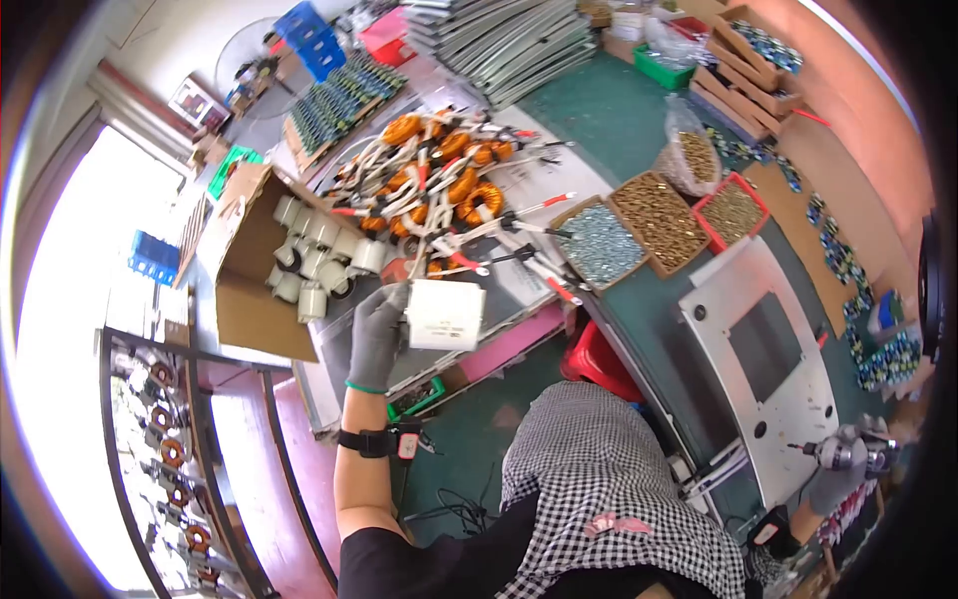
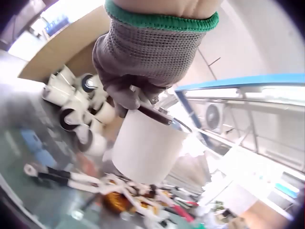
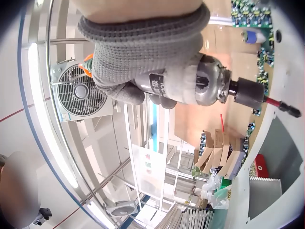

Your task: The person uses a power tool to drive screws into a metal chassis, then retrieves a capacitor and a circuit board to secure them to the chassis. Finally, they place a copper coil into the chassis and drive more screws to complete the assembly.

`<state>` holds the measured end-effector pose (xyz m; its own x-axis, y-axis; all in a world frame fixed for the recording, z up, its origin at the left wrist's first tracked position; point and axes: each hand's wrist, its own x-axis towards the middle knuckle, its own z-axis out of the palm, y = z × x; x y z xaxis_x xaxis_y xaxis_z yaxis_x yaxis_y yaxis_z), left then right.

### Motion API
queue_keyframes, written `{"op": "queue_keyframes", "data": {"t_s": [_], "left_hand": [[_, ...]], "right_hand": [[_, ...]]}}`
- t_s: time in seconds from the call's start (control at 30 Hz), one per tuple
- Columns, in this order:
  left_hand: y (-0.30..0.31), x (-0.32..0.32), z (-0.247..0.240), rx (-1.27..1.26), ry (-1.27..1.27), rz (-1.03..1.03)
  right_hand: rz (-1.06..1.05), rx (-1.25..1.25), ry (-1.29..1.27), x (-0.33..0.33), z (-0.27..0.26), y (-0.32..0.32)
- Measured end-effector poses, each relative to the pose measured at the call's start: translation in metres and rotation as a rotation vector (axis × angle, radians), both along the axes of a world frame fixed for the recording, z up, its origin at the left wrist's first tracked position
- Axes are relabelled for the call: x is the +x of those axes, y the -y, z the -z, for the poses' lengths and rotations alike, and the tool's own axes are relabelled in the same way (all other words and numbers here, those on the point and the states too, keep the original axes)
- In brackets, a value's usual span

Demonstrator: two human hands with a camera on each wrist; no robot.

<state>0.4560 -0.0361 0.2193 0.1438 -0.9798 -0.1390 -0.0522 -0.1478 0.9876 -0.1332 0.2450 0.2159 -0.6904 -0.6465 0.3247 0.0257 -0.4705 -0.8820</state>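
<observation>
Gripping a white cylinder (image 1: 445, 315) by its rim and a screwdriver (image 3: 186, 83), left and right hands (image 1: 377, 334) (image 1: 838, 486) hang well apart.

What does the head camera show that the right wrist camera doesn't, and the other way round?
Only the head view shows the left hand holding a white cylinder and the orange coils.

Only the right wrist view shows the hanging sign.

Both show the right hand gripping the power tool, and the metal panel.
</observation>
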Motion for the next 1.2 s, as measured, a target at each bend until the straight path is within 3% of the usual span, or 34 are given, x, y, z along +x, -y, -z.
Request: {"op": "queue_keyframes", "data": {"t_s": [0.03,0.13,0.2,0.27,0.37,0.47,0.53,0.57,0.6,0.67,0.73,0.8,0.83,0.9,0.97,1.07,1.1,1.2], "left_hand": [[0.009,-0.026,0.005,0.016,-0.033,0.097],[0.020,-0.136,-0.003,0.055,-0.270,0.363],[0.027,-0.192,0.012,0.131,-0.327,0.575],[0.025,-0.249,0.018,0.180,-0.196,0.741],[-0.011,-0.333,0.033,0.326,-0.401,0.941],[-0.074,-0.401,0.036,0.587,-0.597,0.968],[-0.100,-0.428,0.062,0.618,-0.602,1.053],[-0.115,-0.440,0.067,0.692,-0.663,0.982],[-0.126,-0.446,0.086,0.422,-0.521,1.190],[-0.140,-0.460,0.093,0.042,0.236,1.428],[-0.154,-0.471,0.088,0.621,-0.538,0.996],[-0.160,-0.475,0.070,0.829,-0.644,0.740],[-0.162,-0.475,0.071,0.852,-0.632,0.706],[-0.162,-0.469,0.087,0.175,-0.223,1.075],[-0.161,-0.470,0.089,0.819,-0.724,0.772],[-0.148,-0.461,0.080,0.893,-0.484,0.888],[-0.145,-0.451,0.080,0.849,-0.472,0.969],[-0.114,-0.426,0.049,0.548,-0.009,1.230]], "right_hand": [[-0.044,-0.057,0.004,0.005,-0.006,0.001],[0.184,-0.042,0.113,0.039,-0.032,0.009],[0.011,-0.077,0.159,0.042,-0.041,-0.005],[0.024,-0.046,0.176,0.043,-0.043,-0.017],[0.005,-0.035,0.261,0.041,-0.044,-0.035],[0.050,-0.009,0.219,0.033,-0.036,-0.056],[0.062,-0.012,0.211,0.024,-0.036,-0.064],[0.061,-0.014,0.194,0.020,-0.037,-0.067],[0.053,-0.016,0.179,0.018,-0.036,-0.069],[0.052,-0.063,0.217,0.013,-0.034,-0.070],[0.034,-0.097,0.247,0.009,-0.034,-0.068],[0.030,-0.071,0.230,0.006,-0.031,-0.066],[0.020,-0.061,0.219,0.004,-0.030,-0.063],[-0.072,-0.133,0.230,-0.002,-0.025,-0.056],[-0.090,-0.165,0.254,0.000,-0.029,-0.043],[-0.080,-0.172,0.217,0.002,-0.036,-0.025],[-0.087,-0.173,0.193,0.001,-0.036,-0.021],[-0.109,-0.202,0.157,-0.001,-0.040,-0.004]]}}
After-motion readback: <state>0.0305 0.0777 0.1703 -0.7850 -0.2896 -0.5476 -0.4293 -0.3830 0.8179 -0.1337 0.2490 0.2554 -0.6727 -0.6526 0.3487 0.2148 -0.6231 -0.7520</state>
